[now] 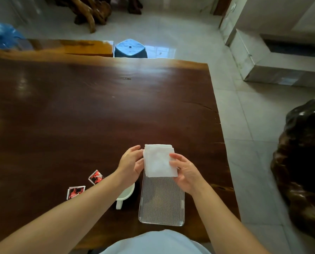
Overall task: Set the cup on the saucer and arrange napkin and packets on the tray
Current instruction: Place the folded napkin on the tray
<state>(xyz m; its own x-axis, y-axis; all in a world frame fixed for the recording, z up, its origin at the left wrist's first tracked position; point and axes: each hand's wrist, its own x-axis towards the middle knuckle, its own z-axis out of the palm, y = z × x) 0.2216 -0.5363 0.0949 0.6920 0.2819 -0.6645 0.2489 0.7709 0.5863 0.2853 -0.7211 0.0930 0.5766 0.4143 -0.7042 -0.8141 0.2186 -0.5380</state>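
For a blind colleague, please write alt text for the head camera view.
Both hands, left hand and right hand, hold a folded white napkin above a ribbed clear tray on a dark wooden table. Two red packets lie left.

My left forearm hides most of the cup; the napkin covers the tray's far end; the table runs off the left edge.

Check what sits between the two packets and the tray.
Head view: the white cup stands between the packets and the tray, partly hidden by the left forearm; no saucer is visible.
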